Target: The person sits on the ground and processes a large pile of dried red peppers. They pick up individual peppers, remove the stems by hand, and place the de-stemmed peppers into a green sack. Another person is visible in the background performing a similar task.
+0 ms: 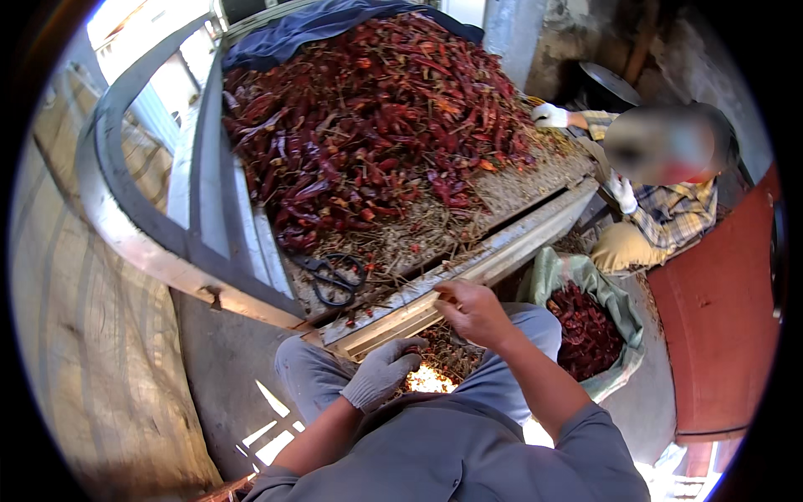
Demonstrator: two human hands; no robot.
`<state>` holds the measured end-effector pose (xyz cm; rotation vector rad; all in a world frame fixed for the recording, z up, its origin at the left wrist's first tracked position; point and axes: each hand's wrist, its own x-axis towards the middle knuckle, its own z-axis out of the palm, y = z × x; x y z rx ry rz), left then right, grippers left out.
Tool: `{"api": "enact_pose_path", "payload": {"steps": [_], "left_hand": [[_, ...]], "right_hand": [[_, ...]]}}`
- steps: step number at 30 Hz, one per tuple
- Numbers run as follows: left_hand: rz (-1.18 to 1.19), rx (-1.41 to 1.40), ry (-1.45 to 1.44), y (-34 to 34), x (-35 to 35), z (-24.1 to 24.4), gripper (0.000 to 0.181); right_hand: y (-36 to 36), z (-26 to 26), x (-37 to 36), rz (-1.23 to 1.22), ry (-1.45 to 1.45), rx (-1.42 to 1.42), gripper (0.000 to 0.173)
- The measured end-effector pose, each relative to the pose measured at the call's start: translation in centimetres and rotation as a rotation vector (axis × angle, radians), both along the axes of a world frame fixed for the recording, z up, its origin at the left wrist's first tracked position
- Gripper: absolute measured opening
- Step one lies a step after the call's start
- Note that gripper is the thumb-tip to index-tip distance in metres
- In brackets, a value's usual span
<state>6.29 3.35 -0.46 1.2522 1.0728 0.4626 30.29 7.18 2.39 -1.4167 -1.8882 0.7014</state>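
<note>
A large heap of dried red chili peppers point(376, 119) covers the cargo bed point(514, 188) in front of me. My left hand point(384, 370), in a grey knit glove, is over my lap with its fingers curled around what looks like a dark red pepper, mostly hidden. Bare, my right hand point(473, 314) is raised by the wooden edge of the bed point(401, 314), its fingers bent; whether something small is between them cannot be told. Black-handled scissors point(335, 276) lie on the bed near its left corner, among stem bits. Peppers also fill an open green woven sack point(627, 326) right of my knee.
A co-worker in a plaid shirt point(668, 213) and white gloves sits at the right, one hand at the heap. A curved metal rail point(106, 207) stands at the left. Stems and debris point(455, 351) lie between my knees. A red panel point(709, 314) is at the far right.
</note>
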Motion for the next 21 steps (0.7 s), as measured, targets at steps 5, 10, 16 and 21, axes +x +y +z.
{"api": "enact_pose_path", "payload": {"steps": [5,10,16,21], "left_hand": [[0.075,-0.095,-0.003,-2.0,-3.5,-0.4,0.036],[0.138,-0.113,0.044,-3.2,-6.3,-0.9,0.037],[0.168,-0.018,0.057,-3.8,-8.0,-1.2,0.039],[0.204,0.005,0.049,-3.3,-8.4,-1.9,0.038]], "right_hand": [[5.5,0.3,-10.5,0.231,-0.203,0.331,0.029],[8.8,-0.2,-14.4,0.201,-0.62,0.231,0.024],[10.3,3.8,-15.1,0.266,-0.766,-0.139,0.025],[7.6,4.1,-10.7,0.292,-0.679,-0.46,0.034]]}}
